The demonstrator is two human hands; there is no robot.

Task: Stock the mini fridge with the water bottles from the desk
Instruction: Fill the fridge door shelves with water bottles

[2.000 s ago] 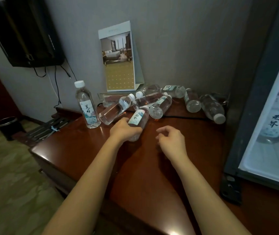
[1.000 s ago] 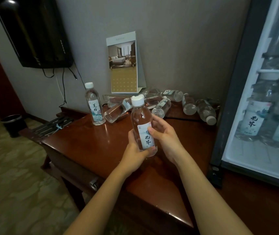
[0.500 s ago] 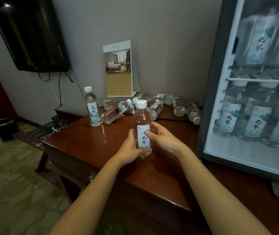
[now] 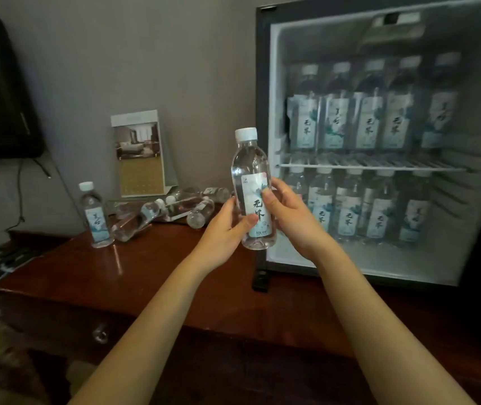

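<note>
**Head view.** A water bottle (image 4: pixel 251 188), upright with its cap on top, is held in the air above the tabletop (image 4: pixel 116 276), in front of the left edge of the open mini fridge (image 4: pixel 262 83). The left hand (image 4: pixel 221 229) wraps the lower body from the left, with the thumb across the label. The right hand (image 4: pixel 294 220) pinches the label zone from the right. Both grips are closed on this one bottle. Inside the fridge, one row of bottles stands on the wire shelf (image 4: pixel 379 166) and a second row on the floor below. Both front rows look full, and no free slot can be made out from here. On the tabletop, an upright bottle (image 4: pixel 95 217) stands beside a heap of lying bottles (image 4: pixel 157 211), in front of a calendar card (image 4: pixel 141 153). A clean placement would probably need the following: pass the bottle to one hand, keep it vertical, enter base first, clear the shelf wire and neighbouring caps, and set it label outward to match the rows
</note>
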